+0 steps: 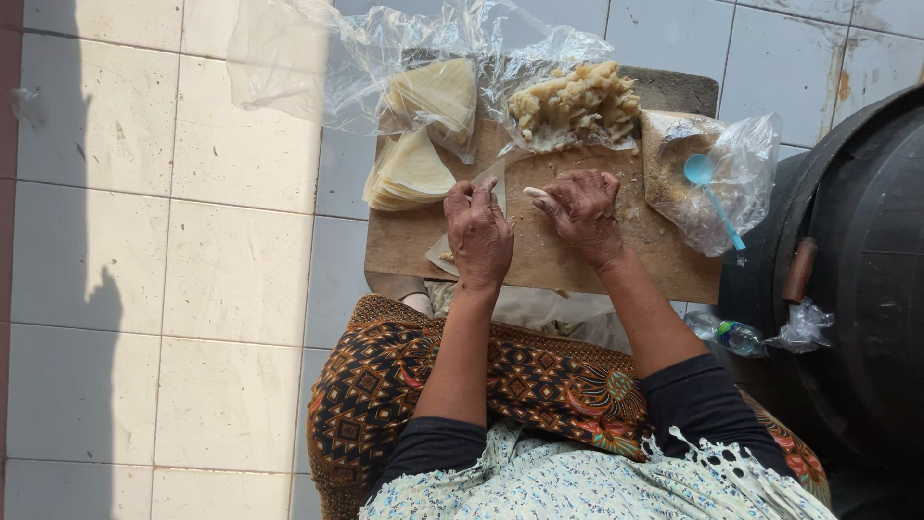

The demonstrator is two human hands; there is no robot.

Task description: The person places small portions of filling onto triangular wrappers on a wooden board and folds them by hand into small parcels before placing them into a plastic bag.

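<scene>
Wrapping step in hand: left hand [478,234] presses flat on the pastry wrapper [445,252], right hand [582,212] pinches a filling piece [535,193]; next move calls for folding toward 12 o'clock.

Bare wood shows on the board [577,265] only along its near edge and in the narrow gap between the left hand [478,234] and right hand [582,214], where a wrapper [496,183] lies under the fingers. The far side is blocked: stacked wrappers [414,169] at far left, the filling heap [576,101] in the middle, crumpled plastic [385,48] over both. To the right a bag [731,164] with a blue spoon [707,183] overhangs the edge (a black drum [857,270] and a bottle [736,336] crowd beyond). The tiled floor [192,270] on the left lies open.
</scene>
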